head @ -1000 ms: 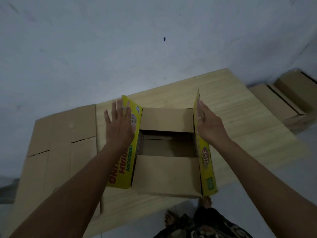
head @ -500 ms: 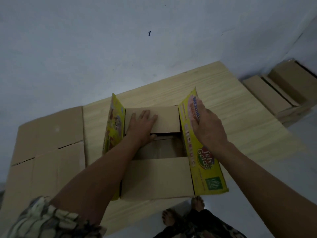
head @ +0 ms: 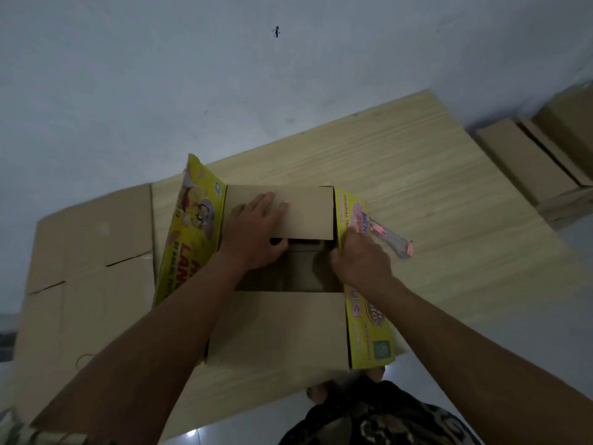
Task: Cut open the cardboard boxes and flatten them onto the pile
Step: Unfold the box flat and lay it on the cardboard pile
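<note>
Cardboard flap (head: pixel 301 210) under flat left hand (head: pixel 256 229) — right hand (head: pixel 361 258) curled at yellow flap (head: pixel 365 316).

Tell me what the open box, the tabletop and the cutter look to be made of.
Box: brown cardboard, matte inside, with glossy yellow print on its outer flaps.
Tabletop: pale wood or a wood-look laminate, going by the straight grain lines; which one is unclear.
Cutter: seemingly plastic, with a grey body and pink parts; blurred, so uncertain.
</note>
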Tool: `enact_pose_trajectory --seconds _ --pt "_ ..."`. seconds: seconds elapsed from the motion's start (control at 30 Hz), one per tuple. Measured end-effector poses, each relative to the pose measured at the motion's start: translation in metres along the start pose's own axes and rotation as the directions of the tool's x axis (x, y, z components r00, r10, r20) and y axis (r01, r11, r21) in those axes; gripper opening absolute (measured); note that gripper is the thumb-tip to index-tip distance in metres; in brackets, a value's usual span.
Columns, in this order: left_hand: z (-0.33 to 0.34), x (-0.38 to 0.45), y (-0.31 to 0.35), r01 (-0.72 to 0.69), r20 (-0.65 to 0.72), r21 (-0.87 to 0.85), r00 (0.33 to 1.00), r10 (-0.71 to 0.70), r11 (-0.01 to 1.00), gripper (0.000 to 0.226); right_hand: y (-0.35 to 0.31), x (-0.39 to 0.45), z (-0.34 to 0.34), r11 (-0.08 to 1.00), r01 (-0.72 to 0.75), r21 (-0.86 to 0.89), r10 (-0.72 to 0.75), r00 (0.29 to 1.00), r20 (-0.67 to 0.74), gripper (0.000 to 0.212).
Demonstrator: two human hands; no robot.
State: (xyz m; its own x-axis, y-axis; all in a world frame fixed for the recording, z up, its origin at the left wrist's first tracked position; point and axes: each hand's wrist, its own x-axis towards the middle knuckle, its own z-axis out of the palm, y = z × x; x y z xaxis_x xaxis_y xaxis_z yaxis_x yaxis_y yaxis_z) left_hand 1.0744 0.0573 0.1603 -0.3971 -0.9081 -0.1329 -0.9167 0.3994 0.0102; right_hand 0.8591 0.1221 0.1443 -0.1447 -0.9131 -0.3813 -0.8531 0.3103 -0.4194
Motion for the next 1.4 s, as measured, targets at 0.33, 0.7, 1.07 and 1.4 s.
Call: enact_pose_trajectory --seconds 0.33,0.7,1.07,1.4 --pt "0.004 -0.042 -0.021 0.473 -0.219 -0.049 0.854 -0.472 0.879 0.143 -0.002 0.005 0.003 0.994 0.072 -0.079 -0.077 0.994 -0.072 0.037" --pt "0.043 -0.070 -0.035 0.545 0.114 -0.449 0.821 -0.559 0.708 0.117 -0.010 0.011 0.014 0.980 0.134 -0.149 -0.148 0.985 -0.087 0.053" --pt "0.035 -0.046 -0.059 -0.106 -0.435 -0.031 0.897 0.082 0.994 0.043 -0.033 -0.015 0.013 0.950 0.274 -0.150 -0.312 0.818 -0.482 0.031" --pt "-0.043 0.027 -0.084 -0.044 -0.647 -0.101 0.761 -0.032 0.994 0.029 -0.065 -0.081 0.005 0.869 0.461 -0.178 -0.406 0.872 0.275 0.062"
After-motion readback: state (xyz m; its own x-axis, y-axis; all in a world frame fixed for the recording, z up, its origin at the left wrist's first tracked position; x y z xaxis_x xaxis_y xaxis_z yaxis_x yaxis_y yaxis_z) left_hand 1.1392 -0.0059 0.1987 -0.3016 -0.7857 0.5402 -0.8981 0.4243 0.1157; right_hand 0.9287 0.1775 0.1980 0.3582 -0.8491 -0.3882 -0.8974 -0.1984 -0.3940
